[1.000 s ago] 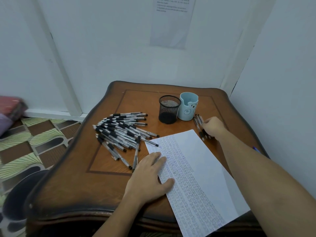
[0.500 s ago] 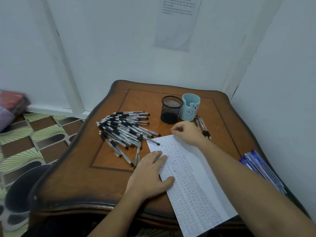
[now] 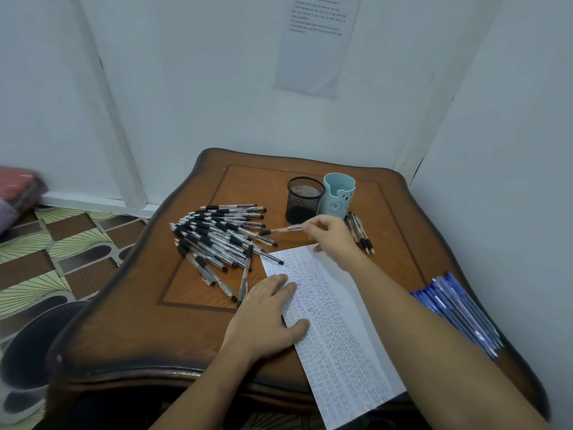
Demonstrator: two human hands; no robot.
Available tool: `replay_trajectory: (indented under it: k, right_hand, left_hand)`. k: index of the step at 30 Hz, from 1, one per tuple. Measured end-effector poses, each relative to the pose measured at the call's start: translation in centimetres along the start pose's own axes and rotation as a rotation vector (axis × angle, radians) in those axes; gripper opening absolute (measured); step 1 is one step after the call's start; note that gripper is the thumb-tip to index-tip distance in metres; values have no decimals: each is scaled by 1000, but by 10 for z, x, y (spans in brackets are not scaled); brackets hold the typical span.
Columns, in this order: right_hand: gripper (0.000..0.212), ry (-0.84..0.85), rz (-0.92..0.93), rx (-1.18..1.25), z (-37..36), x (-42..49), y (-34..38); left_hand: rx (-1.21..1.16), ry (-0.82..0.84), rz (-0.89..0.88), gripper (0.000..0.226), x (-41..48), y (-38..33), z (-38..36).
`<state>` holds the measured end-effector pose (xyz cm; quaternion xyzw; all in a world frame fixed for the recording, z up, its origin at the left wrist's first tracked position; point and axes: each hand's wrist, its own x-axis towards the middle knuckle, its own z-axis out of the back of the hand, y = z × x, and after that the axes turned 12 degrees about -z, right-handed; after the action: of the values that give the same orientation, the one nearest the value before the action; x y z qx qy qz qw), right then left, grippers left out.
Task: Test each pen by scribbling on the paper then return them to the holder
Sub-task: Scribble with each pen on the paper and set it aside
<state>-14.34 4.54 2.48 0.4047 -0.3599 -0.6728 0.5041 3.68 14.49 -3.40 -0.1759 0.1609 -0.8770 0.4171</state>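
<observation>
My right hand [image 3: 333, 235] pinches a clear pen with a black grip [image 3: 280, 229], held level just above the table, its tip pointing left toward the pile of black pens [image 3: 217, 235]. My left hand [image 3: 268, 311] lies flat, pressing the left edge of the scribbled paper [image 3: 338, 330]. Behind the held pen stand a black mesh holder [image 3: 305, 200] and a light blue bear cup [image 3: 338, 195]. A few black pens [image 3: 361, 232] lie to the right of the cup.
A bundle of blue pens [image 3: 459, 308] lies near the right edge of the wooden table [image 3: 130, 305]. White walls close in behind and on the right. A patterned floor [image 3: 62, 249] shows to the left.
My right hand left the few pens beside the cup, crossed left over the top of the paper and now pinches one pen from the pile side. The left hand stayed put.
</observation>
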Motion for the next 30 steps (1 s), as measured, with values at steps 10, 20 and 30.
replay_trajectory:
  k: [10, 20, 30]
  right_hand:
    - [13, -70, -102, 1040, 63, -41, 3]
    - [22, -114, -180, 967, 76, -67, -2]
    - [4, -77, -140, 792, 76, -76, -17]
  left_hand:
    - [17, 15, -1, 97, 0, -6, 5]
    - [-2, -2, 1, 98, 1, -6, 3]
    - [-17, 1, 8, 96, 1, -4, 1]
